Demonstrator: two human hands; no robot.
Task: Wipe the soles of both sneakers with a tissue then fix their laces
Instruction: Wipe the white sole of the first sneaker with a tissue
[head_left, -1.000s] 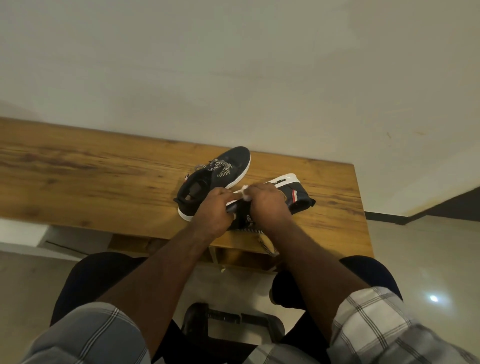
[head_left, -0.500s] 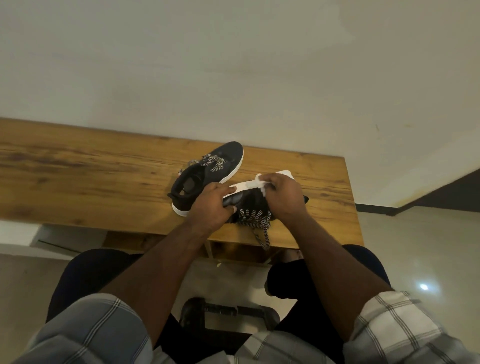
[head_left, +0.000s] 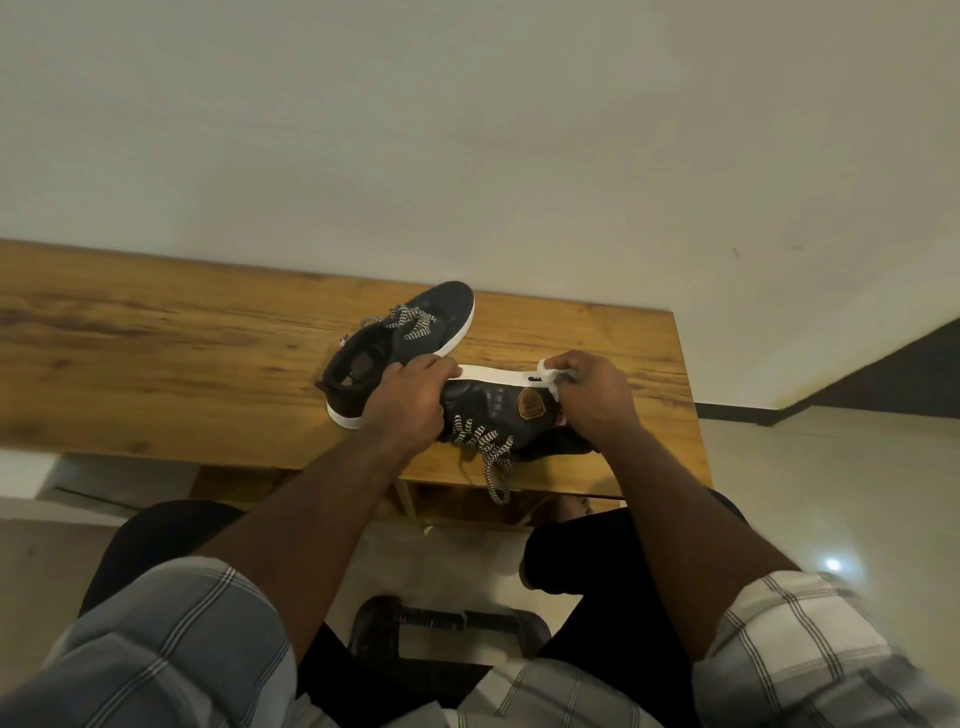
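Sneaker (head_left: 498, 415) on its side at the wooden table's (head_left: 156, 353) near edge: your left hand (head_left: 408, 402) grips its toe end, your right hand (head_left: 597, 397) pinches a tissue (head_left: 551, 375) against the white sole by the heel. Second sneaker (head_left: 400, 345) sits upright just behind.

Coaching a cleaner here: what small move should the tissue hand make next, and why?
Probably draw the tissue in the right hand back along the white sole toward the left hand, which holds the tilted sneaker; that stretch is exposed.
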